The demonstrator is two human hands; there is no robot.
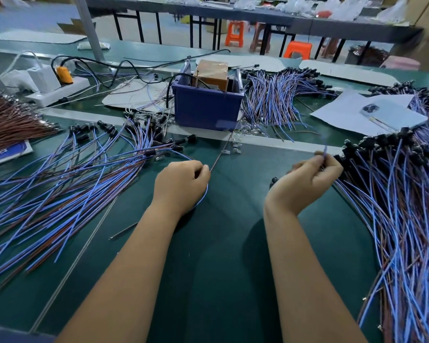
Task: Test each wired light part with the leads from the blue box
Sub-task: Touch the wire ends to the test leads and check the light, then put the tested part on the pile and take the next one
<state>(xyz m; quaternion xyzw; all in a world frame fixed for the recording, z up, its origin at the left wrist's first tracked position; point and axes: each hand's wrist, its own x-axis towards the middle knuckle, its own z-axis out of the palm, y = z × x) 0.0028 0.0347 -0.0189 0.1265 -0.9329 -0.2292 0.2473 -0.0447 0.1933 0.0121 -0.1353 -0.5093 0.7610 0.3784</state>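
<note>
Blue box (pixel 206 108) sat upright mid-table w/ thin lead (pixel 223 149) running out; blue/brown wired light parts (pixel 67 184) heaped L & R.

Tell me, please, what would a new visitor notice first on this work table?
Probably the big heaps of blue and brown wired parts: one fanned out at the left, another piled at the right. Then the blue box at center back, and both hands, left and right, each pinching thin wire.

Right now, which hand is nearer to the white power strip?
Left. The left hand is below and right of the power strip; the right hand is much farther right.
</note>
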